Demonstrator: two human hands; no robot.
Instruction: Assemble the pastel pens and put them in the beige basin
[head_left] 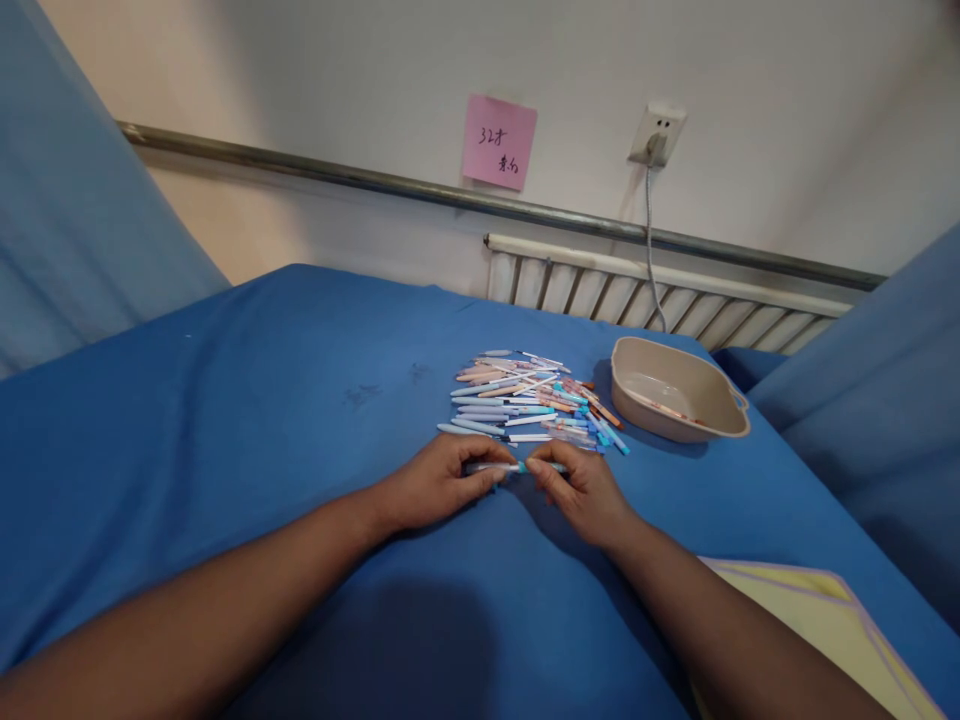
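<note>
A slim pen (514, 467), pale with a teal part near its middle, lies level between my two hands. My left hand (442, 482) is closed round its left end, thumb and fingers pinching it. On the other end my right hand (577, 490) grips with thumb and fingertips. Whether the pen is whole or in two parts, I cannot tell. Just beyond my hands lies a spread of pen parts (495, 390) in white, grey-blue and peach. At its right side are more pieces (581, 400) with blue and orange ends.
To the right of the pieces stands a beige plastic basin (679, 432) with an orange-tipped pen or pen part (664, 408) inside. A yellow folder or sheet (802, 620) lies near my right forearm. Blue cloth (285, 400) covers the table. Behind are a radiator (551, 290) and a plugged-in cable (649, 230).
</note>
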